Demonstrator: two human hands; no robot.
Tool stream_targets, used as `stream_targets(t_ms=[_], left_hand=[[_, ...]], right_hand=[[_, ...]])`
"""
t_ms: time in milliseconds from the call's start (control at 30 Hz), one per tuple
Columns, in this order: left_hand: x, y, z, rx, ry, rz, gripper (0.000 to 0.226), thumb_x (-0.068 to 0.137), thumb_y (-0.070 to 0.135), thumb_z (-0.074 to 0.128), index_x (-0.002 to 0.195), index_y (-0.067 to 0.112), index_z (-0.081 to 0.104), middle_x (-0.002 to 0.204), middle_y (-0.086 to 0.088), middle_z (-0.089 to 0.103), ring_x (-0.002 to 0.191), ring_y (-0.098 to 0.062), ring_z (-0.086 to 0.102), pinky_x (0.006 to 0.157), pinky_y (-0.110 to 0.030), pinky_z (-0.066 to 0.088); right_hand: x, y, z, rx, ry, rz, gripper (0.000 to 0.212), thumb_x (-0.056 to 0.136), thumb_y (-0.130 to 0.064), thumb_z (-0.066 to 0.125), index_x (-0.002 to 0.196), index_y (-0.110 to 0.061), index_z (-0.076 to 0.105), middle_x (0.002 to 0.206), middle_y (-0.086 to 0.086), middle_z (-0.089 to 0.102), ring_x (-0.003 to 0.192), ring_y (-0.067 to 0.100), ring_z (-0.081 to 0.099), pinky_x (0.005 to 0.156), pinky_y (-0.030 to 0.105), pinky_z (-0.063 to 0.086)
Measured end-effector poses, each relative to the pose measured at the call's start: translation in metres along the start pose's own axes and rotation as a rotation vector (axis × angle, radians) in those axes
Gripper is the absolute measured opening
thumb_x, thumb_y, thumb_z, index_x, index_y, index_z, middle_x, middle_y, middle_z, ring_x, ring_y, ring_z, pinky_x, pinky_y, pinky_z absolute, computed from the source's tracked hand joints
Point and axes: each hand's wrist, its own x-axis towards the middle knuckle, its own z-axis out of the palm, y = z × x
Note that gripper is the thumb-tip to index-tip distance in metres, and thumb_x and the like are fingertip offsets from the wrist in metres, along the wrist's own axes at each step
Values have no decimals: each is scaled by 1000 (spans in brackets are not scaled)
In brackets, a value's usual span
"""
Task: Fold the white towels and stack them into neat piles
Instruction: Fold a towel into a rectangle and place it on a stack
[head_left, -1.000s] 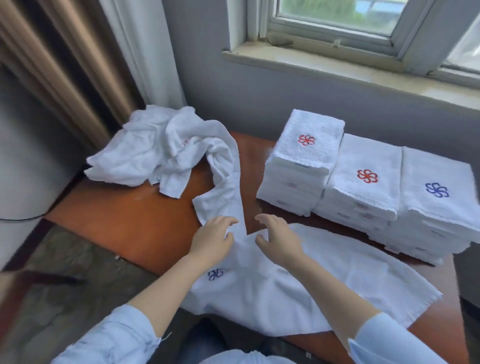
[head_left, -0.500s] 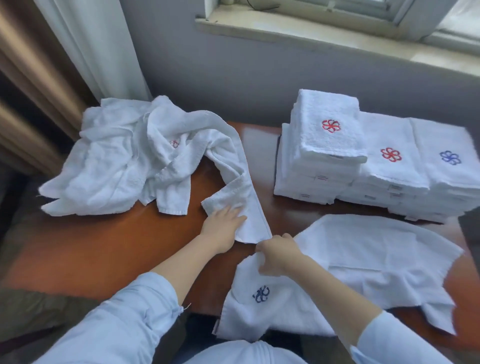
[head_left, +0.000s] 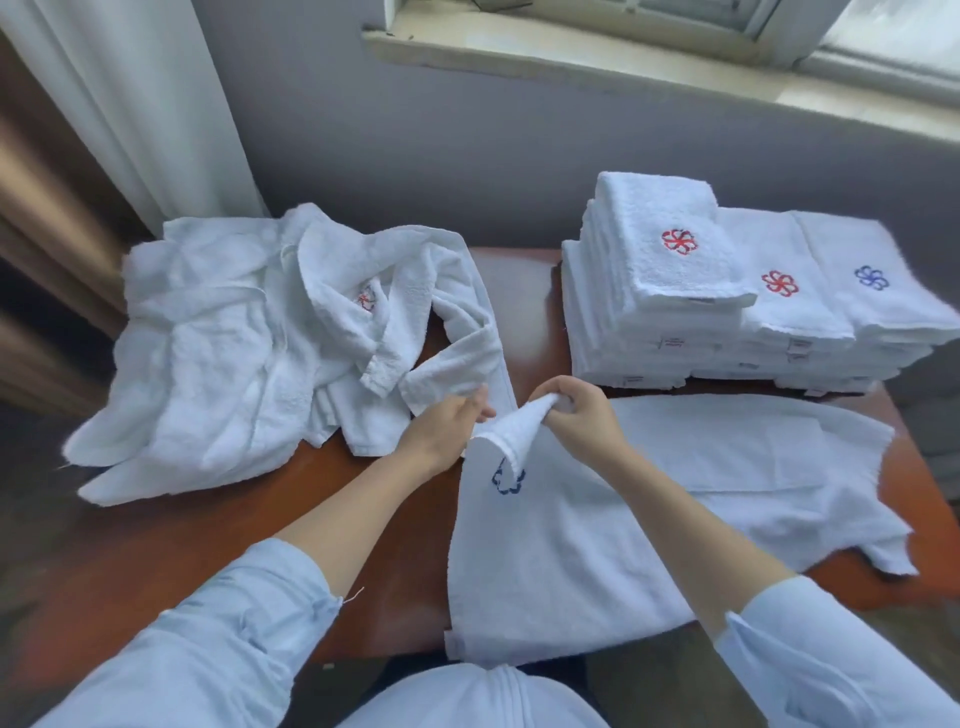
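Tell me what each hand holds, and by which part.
Right hand pinches the flat towel by its lifted corner near the blue emblem. Left hand sits beside that corner; grip unclear.

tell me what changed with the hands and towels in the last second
The right hand took hold of a corner of the flat towel and lifted it. The left hand shifted from the end of the loose pile toward that corner, fingers straight. The pile and the folded stacks stayed put.

White folded towels (head_left: 649, 291) at two o'clock are marked with red and blue flower emblems; the table (head_left: 218, 561) is coloured reddish-brown.
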Motion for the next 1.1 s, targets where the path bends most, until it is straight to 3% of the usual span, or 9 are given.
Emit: stream_targets(t_ms=[67,133,233,333,433,533,667,867,1100], left_hand=[[-6,8,-6,-280,-75,19,68,80,80,30,98,29,70,99,13,72,94,-1,65,84,-24,46],[-11,13,-13,-300,-73,63,69,67,81,48,106,26,63,104,9,67,94,-5,62,80,-18,44],[-13,2,-25,9,-33,57,58,70,56,70,122,38,53,110,11,59,97,-4,60,85,-27,52],[-13,-10,-37,212,108,-8,25,86,26,58,108,38,56,104,12,61,82,-9,62,75,-36,55],[-9,-17,-44,364,320,-48,37,90,13,48,122,29,54,125,3,54,102,-18,58,80,-36,49],[-8,-17,-40,482,460,20,53,87,3,49,137,23,48,135,-4,48,125,-25,45,99,-39,41],[-15,-4,-7,427,392,231,51,84,2,50,131,20,55,133,-1,52,127,-22,43,102,-36,36],[-25,5,78,392,124,349,40,88,10,52,122,27,60,125,10,53,123,-11,42,87,-27,37],[-22,44,159,425,-26,420,36,92,17,51,126,28,58,127,12,55,122,-9,46,100,-29,40]], right_hand=[[6,-5,2,46,45,-11,21,79,-5,63,80,-26,69,83,-14,71,81,6,65,70,25,49],[13,-11,5,75,48,-44,25,81,-8,63,84,-31,69,87,-18,71,83,-2,64,70,16,48],[17,-15,11,136,-63,-47,29,89,-11,62,103,-36,66,102,-18,70,98,-4,63,77,7,44],[12,-6,16,73,-92,-29,42,90,-9,57,127,-28,60,120,-16,60,115,1,55,85,5,39],[3,7,16,-44,-63,43,45,91,-12,56,134,-25,56,130,-9,58,120,10,54,99,27,43],[-12,26,12,-124,-71,80,46,92,-13,56,136,-24,55,135,-4,56,111,13,57,92,27,42],[-34,51,-2,-165,-56,115,44,93,-13,55,135,-24,55,137,-6,55,115,12,55,94,25,40],[-68,94,-44,-300,-20,169,42,96,-18,53,138,-26,52,142,-7,49,126,12,48,94,23,37],[-94,146,-123,-314,164,204,40,94,-15,54,134,-20,55,141,-1,52,131,17,43,107,33,37]])
